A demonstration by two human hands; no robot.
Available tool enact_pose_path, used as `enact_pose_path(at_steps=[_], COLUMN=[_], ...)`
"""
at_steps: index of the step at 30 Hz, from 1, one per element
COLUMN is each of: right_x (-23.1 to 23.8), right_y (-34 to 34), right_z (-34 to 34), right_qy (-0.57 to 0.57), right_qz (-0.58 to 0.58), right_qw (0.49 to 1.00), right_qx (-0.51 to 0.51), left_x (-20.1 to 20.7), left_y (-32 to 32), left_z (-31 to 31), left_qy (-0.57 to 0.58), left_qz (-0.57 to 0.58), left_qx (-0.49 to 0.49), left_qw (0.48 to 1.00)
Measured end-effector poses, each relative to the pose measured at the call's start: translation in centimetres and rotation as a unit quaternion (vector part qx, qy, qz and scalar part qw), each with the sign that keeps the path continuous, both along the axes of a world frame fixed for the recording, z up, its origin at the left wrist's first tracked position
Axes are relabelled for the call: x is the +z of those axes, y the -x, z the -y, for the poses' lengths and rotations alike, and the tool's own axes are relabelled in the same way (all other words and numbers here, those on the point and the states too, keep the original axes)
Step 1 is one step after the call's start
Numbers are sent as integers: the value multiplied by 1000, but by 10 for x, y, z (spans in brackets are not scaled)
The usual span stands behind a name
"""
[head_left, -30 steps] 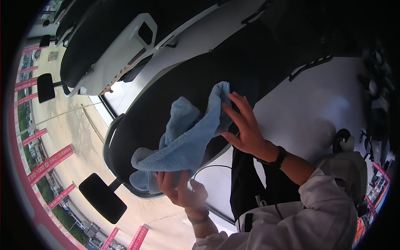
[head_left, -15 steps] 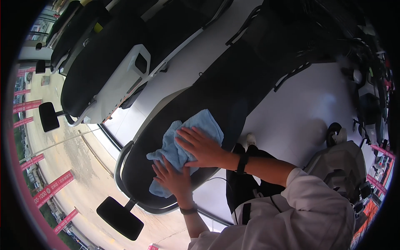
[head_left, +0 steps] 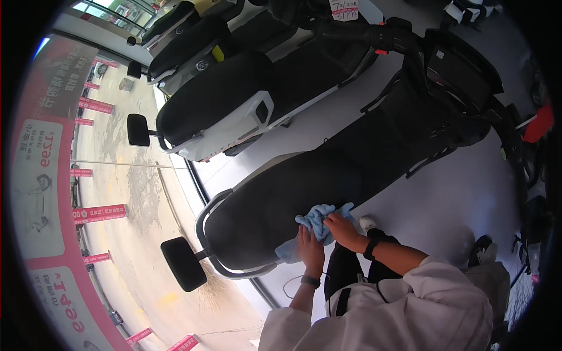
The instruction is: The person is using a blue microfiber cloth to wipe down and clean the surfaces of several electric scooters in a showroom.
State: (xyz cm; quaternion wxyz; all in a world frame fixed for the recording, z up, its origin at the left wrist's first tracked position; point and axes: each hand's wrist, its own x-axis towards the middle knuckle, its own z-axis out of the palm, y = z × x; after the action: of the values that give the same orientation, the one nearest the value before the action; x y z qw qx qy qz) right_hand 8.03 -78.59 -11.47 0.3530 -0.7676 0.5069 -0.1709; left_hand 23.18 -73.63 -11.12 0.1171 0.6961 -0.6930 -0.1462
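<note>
Blue cloth [head_left: 318, 217]: just below and right of frame centre, bunched up on the near edge of the black seat [head_left: 257, 219]. A flatter bit of it shows at the seat edge, left of the left hand [head_left: 311, 251].

Left hand: on the lower side of the cloth, fingers pointing up the frame, close together, tips on the fabric. Can't tell if they grip it or just press; thumb is hard to read.

Right hand [head_left: 345, 231]: just right of the left hand, fingers bent, pinching a fold of the cloth at its upper side. Dark band on each wrist, pale sleeves above, forearms in from the lower edge.

Seat runs on a diagonal, lower left to centre. Grey rail [head_left: 204, 225] curves round its lower-left end, black plate [head_left: 183, 263] on a short stalk just beside that. Black handlebar [head_left: 468, 64] at upper right, same scooter.

Second scooter, white side panel [head_left: 249, 117] and black seat, sits upper left of it, roughly parallel. More black seats behind, toward the top. Pale floor [head_left: 433, 199] right of centre. Pink-framed poster [head_left: 41, 181] down the left edge, paved ground [head_left: 149, 234] between it and the scooters.
</note>
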Motion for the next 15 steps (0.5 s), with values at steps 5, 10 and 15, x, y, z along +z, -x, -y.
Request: enact_pose_path(at_steps=[5,10,15], right_x=[-14,40,87], right_y=[65,110,122], right_z=[-41,-51,-42], right_qy=[-165,-203,-430], right_qz=[10,31,87], right_qw=[986,972,882], right_qx=[34,115,168], left_x=[-6,38,97], left_y=[49,72,72], left_z=[-49,-87,-119], left_qy=[-110,-114,-79], left_qz=[-142,-273,-251], left_qx=[22,56,46], left_qw=[984,954,964])
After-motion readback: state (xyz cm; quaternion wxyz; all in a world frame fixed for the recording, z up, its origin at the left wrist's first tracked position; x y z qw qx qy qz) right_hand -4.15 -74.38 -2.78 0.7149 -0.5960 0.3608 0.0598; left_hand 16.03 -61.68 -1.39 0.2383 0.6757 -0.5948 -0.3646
